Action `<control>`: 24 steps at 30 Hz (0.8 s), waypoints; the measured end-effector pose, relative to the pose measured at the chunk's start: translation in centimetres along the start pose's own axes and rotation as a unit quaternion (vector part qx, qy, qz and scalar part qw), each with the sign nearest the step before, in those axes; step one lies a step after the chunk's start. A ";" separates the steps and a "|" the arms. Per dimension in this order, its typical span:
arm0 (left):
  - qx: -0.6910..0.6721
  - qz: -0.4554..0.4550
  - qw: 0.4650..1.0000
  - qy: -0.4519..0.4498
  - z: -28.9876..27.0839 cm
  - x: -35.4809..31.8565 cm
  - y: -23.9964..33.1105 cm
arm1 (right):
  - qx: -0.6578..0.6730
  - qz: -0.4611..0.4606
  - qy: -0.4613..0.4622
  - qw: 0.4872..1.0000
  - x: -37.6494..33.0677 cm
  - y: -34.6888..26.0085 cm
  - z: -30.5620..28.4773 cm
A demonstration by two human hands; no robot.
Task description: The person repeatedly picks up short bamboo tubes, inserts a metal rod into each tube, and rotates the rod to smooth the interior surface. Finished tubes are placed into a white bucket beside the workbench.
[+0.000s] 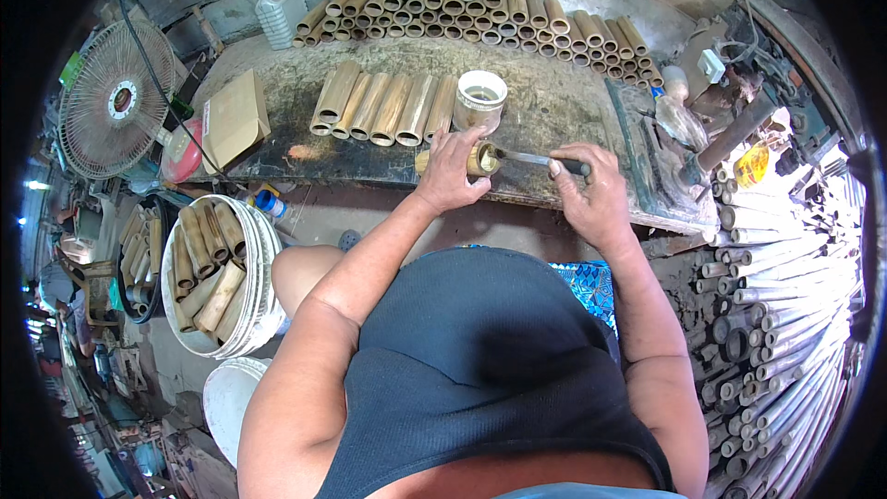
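My left hand (450, 174) is closed round a short bamboo tube (483, 161) that lies sideways at the front edge of the wooden bench, its open end facing right. In my right hand (593, 194) is a knife-like tool (527, 158) with a dark handle and a narrow metal blade. The blade's tip reaches the rim of the tube's open end; whether it goes inside I cannot tell. Just behind my left hand stands a white tub (480, 103) with liquid or paste in it. Beside that tub, a row of bamboo tubes (393, 106) lies on the bench.
Many cut tubes (471, 14) are stacked along the bench's back. A cardboard piece (236, 120), a plastic jug (280, 17) and a fan (120, 99) are on the left. A white bucket (268, 263) holds tubes by my left leg. Long bamboo poles (785, 314) are piled at right.
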State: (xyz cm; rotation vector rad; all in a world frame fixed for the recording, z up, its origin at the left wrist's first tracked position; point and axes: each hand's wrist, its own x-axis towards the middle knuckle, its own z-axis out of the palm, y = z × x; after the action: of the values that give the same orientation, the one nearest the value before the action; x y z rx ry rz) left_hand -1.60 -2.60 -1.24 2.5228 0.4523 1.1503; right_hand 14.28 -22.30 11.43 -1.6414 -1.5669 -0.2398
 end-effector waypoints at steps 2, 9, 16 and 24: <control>0.026 0.020 0.999 -0.010 0.2 -0.1 -0.2 | -0.012 0.000 -0.019 1.000 -0.4 -0.1 -0.1; -0.023 -0.002 0.999 -0.036 1.1 -0.2 -1.0 | -0.004 -0.005 -0.016 1.000 -1.1 0.1 -0.6; 0.002 0.032 0.999 -0.037 1.2 -0.7 0.1 | 0.024 0.078 -0.035 0.996 -1.9 0.3 -0.6; -0.037 0.043 0.997 -0.047 2.1 -0.9 -1.0 | 0.046 0.105 -0.048 0.992 -2.9 -0.2 -0.4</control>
State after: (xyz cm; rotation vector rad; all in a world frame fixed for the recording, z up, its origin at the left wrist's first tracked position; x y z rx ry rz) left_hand -0.72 -2.45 -3.59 2.5399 0.2753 1.0534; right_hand 13.68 -24.78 9.92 -1.7512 -1.4387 0.0229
